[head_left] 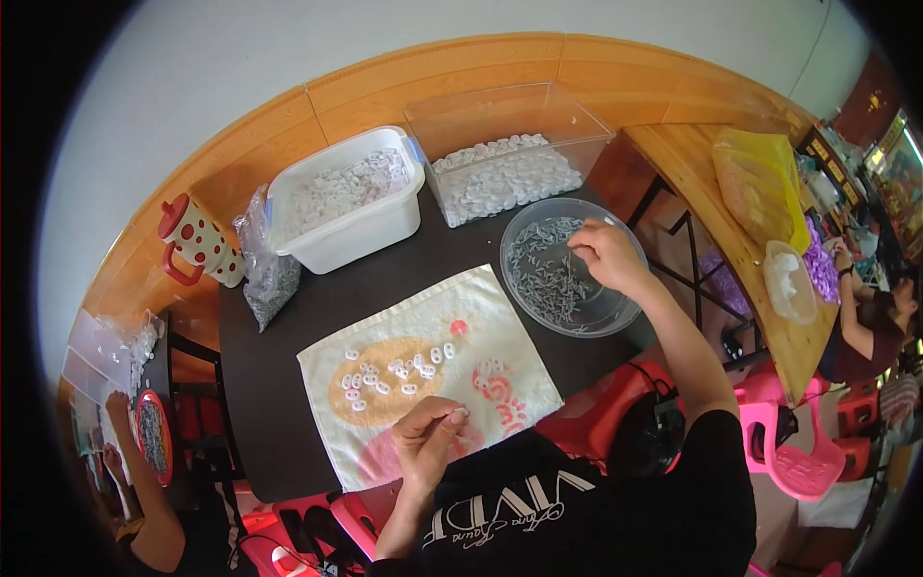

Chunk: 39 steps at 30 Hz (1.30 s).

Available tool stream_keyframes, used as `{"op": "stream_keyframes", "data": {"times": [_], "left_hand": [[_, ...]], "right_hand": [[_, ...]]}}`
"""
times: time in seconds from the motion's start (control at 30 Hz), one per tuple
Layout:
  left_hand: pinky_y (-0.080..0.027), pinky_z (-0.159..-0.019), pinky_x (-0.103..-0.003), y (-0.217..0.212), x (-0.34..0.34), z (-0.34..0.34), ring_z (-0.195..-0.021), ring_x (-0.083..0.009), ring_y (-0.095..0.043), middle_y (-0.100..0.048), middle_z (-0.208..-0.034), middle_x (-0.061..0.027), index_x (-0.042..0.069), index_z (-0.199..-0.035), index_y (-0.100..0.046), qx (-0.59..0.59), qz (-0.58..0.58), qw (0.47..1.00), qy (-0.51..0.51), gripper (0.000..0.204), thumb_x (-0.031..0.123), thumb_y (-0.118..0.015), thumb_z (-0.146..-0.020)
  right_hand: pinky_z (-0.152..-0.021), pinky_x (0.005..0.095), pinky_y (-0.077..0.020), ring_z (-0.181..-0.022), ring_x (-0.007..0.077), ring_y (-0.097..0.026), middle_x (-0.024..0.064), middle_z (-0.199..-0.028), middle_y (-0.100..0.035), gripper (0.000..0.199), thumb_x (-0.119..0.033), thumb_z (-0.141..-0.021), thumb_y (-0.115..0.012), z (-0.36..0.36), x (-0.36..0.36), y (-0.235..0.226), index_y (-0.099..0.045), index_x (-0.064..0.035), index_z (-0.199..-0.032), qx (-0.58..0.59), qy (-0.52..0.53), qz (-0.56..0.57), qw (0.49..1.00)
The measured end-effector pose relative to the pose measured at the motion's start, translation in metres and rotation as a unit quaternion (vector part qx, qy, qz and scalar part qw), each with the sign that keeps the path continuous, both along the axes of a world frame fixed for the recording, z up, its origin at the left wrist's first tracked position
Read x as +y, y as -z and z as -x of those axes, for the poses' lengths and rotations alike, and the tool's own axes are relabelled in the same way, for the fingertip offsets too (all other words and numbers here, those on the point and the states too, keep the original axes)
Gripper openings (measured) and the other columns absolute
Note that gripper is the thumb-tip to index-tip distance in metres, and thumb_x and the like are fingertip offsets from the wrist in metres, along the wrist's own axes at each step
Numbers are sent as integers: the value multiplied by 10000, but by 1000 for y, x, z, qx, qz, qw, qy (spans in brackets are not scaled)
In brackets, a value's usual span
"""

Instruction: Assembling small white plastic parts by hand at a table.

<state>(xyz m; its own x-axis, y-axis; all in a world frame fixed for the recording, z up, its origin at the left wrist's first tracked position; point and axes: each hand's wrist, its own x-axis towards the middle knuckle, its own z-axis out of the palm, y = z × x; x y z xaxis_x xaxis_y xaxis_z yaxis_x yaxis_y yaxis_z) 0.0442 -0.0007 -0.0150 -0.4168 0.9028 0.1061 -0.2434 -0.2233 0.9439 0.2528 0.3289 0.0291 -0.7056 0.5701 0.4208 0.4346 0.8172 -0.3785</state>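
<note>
My left hand (430, 444) is closed in a pinch above the near edge of a towel, with a small white plastic piece (460, 415) at its fingertips. Several more white plastic pieces with two holes (409, 388) lie scattered on the pale patterned towel (461, 306). Over on the right, my right hand (610, 256) reaches over a round clear tub (615, 313). Its thumb and forefinger are pinched together, but what they hold is too small to make out. Loose grey screws (548, 279) fill much of the tub's bottom.
Behind the towel stand a white bin (356, 240) and a clear box (519, 106), both holding white pieces. A bag of grey screws (274, 284) and a red-dotted tumbler (197, 240) stand at left. Other people work at tables on both sides; a pink stool (798, 452) is at right.
</note>
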Motion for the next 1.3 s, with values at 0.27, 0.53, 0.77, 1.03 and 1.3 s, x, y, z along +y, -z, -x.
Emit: {"op": "stream_keyframes", "data": {"times": [0.27, 0.53, 0.77, 1.03, 1.3], "left_hand": [[-478, -664, -228, 1, 9, 0, -733, -92, -594, -634, -883, -60, -52, -958, -674, 75, 70, 995, -9, 75, -85, -633, -905], [-498, -682, -241, 5, 23, 6, -734, -106, -611, -647, -846, -63, -52, -949, -670, 91, 90, 991, -38, 71, -73, -617, -908], [-495, -713, -262, -31, 11, 16, -800, -123, -618, -664, -876, -65, -26, -913, -690, 113, 115, 987, 6, 81, -80, -650, -868], [-493, -779, -280, -8, -4, 109, -981, -150, -610, -632, -1215, -143, -10, -899, -692, 456, 34, 875, -158, 70, -54, -684, -845], [-480, -751, -242, 6, 5, 123, -958, -127, -603, -576, -1319, -119, -3, -898, -691, 306, 74, 939, -142, 29, -11, -688, -870]], "right_hand": [[-763, 427, -491, -921, 333, -607, 119, -873, -608, 103, 25, -776, -669, 6, 15, 24, -707, -29, -855, -82, -32, 8, 996], [-771, 424, -481, -910, 339, -596, 116, -878, -589, 62, 15, -785, -670, 4, 23, 22, -658, -18, -836, -67, -69, 16, 995], [-779, 421, -473, -912, 340, -591, 125, -892, -579, 51, 25, -803, -637, 4, 26, 20, -639, -10, -840, -74, -104, 56, 990], [-756, 450, -459, -898, 368, -574, 141, -897, -554, 66, 10, -808, -634, 0, 21, 14, -604, -33, -849, -85, -115, 13, 990], [-753, 424, -454, -870, 369, -566, 144, -884, -533, 139, 49, -766, -671, 2, 5, 3, -589, -2, -865, -74, -121, 41, 989]]}}
